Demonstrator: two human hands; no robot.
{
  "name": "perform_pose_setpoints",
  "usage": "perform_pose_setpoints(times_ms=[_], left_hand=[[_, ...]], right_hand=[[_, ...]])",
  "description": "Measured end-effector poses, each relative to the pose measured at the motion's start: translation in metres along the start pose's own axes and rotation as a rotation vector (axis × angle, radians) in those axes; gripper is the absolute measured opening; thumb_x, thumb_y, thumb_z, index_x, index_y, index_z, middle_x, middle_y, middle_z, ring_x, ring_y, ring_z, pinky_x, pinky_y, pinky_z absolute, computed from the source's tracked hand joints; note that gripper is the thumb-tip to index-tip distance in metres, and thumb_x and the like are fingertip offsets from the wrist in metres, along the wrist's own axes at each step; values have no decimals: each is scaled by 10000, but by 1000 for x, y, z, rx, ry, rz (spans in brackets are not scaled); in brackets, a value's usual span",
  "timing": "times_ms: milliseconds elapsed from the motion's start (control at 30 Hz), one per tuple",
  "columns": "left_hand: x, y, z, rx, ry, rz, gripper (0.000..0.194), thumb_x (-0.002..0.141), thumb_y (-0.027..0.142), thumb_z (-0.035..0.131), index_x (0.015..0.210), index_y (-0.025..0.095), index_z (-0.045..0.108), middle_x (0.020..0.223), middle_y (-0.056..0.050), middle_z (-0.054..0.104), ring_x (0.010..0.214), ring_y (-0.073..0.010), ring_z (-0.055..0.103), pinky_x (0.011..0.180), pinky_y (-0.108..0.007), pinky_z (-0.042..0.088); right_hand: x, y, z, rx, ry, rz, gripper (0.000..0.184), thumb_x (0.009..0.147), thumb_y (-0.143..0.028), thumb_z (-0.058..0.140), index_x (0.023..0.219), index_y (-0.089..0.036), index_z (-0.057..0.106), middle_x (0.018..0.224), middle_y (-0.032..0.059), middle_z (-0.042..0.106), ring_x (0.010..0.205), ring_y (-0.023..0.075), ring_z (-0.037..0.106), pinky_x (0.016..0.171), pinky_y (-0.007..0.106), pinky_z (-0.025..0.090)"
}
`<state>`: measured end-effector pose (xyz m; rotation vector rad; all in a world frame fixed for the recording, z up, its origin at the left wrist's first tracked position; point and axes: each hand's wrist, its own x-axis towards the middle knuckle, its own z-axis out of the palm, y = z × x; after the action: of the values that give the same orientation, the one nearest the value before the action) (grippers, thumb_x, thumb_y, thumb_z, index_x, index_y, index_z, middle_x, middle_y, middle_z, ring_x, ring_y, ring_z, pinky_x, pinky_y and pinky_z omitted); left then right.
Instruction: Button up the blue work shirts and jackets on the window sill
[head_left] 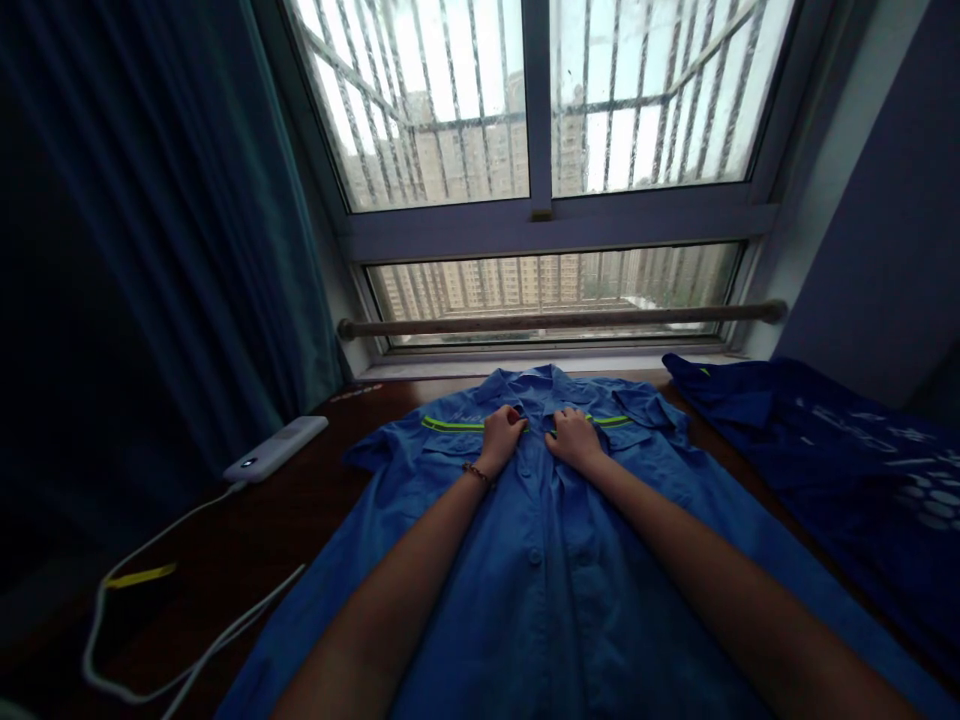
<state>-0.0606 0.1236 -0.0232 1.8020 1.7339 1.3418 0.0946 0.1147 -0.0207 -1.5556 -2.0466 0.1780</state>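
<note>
A blue button-front shirt [480,560] with bright yellow-green chest stripes lies spread out, its collar toward the window. On the left side of its front opening, my left hand [502,436] has its fingers closed on the shirt's edge just below the collar. My right hand [574,436] grips the opposite edge, its fingers curled into the cloth. Between the two hands the placket is parted near the top. Lower down, a round button [534,556] shows on the placket. The fingertips of both hands are partly hidden by cloth and knuckles.
A darker blue garment with white print [847,440] lies at the right. To the left are a white power strip [276,448], its white cable [202,660] and a yellow strip [141,576] on the dark wooden surface [247,540]. A horizontal rail [562,322] crosses the window; a blue curtain [187,250] hangs left.
</note>
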Motion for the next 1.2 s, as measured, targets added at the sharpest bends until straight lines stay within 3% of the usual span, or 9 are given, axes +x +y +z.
perform_pose_setpoints(times_ms=[133,267,433,567,700,900,1067,1200], left_hand=[[2,3,-2,-213,-35,-122,129,621,196,651,628,142,534,546,1,556,542,-134,572,579,-264,450],[7,9,-6,-479,-149,-240,182,621,199,669,687,125,516,582,-23,600,542,-149,613,543,-273,497],[2,14,-4,-708,-269,-309,202,635,167,670,769,106,532,672,-60,640,625,-156,640,628,-295,526],[-6,11,7,-786,-294,-339,203,586,135,702,708,89,547,645,-63,638,593,-157,636,619,-294,532],[-7,7,11,-809,-267,-338,197,557,135,716,676,92,564,608,-39,633,548,-135,619,593,-273,530],[-7,10,12,-783,-171,-317,165,556,140,697,662,105,575,562,-13,625,518,-121,601,568,-252,514],[-7,15,12,-747,-65,-276,146,574,161,681,657,119,568,566,0,620,527,-109,596,559,-227,497],[-8,17,10,-727,-69,-250,139,578,158,670,664,121,567,554,3,615,517,-109,592,550,-224,490]], right_hand=[[2,1,0,147,-9,65,192,669,-173,533,822,-98,621,994,178,562,997,292,466,851,386,325],[14,5,-1,401,-42,150,139,685,-205,532,708,-115,635,786,114,632,832,251,567,756,354,408],[23,5,-4,821,-118,141,279,777,-308,461,833,-107,645,685,76,654,613,160,608,574,270,478],[18,5,-1,988,-169,107,285,774,-301,470,867,-99,649,660,72,657,548,140,601,525,259,488],[15,8,5,998,-172,75,276,766,-296,478,884,-124,659,659,46,649,565,138,596,535,259,495],[12,10,6,840,-70,7,259,761,-234,473,936,-177,656,896,53,616,734,156,589,617,261,500],[6,5,4,703,-31,-80,288,796,-206,398,956,-184,636,951,46,577,637,115,575,563,235,495],[5,4,4,590,18,-132,286,811,-193,380,923,-171,642,909,46,589,643,115,566,613,233,476]])
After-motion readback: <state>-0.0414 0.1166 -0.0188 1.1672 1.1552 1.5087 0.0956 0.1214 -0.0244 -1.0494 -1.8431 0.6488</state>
